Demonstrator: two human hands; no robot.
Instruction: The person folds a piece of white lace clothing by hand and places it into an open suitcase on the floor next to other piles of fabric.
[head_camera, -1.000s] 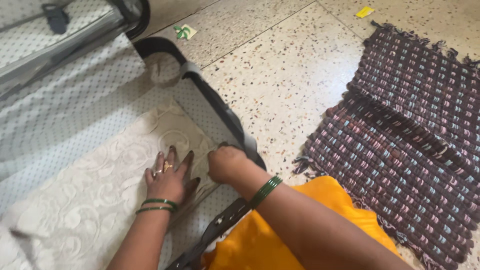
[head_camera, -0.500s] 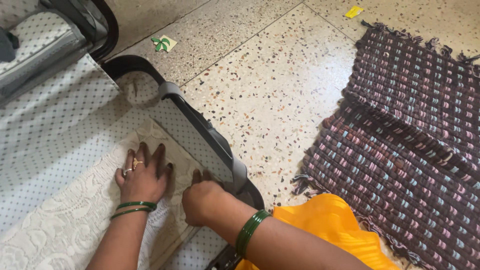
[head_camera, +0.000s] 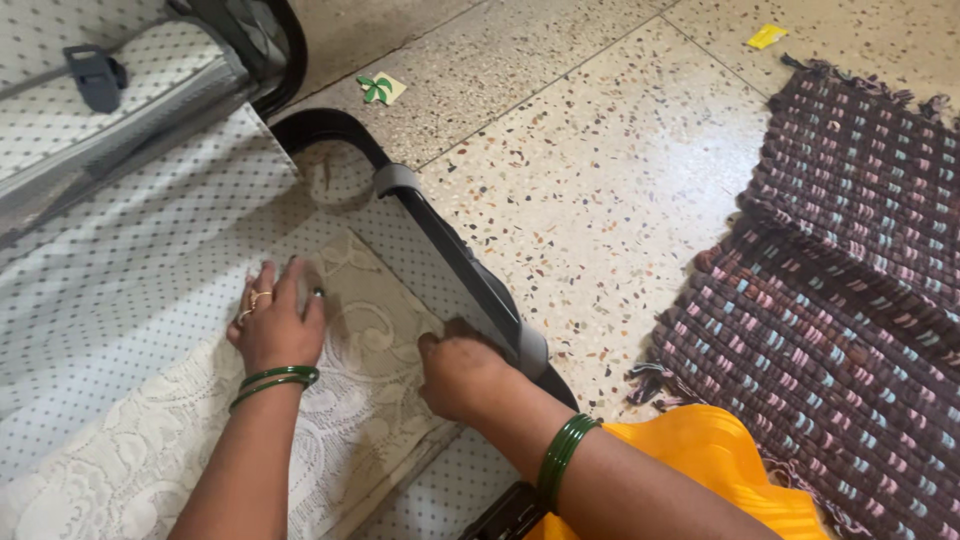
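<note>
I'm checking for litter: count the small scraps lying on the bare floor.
2. A green-and-white scrap lies beside the suitcase rim; a yellow scrap lies above the woven rug. Others may be hidden.

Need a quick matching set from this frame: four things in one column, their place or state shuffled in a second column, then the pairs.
Things:
1. left hand
2. right hand
3. woven rug
4. leaf sticker

Places or states:
A. lies on the speckled floor right of the suitcase
B. flat on the cream lace cloth, fingers spread
C. small, on the floor by the suitcase's top corner
D. at the lace cloth's edge, beside the black suitcase rim

Pairs: 1-B, 2-D, 3-A, 4-C
</note>
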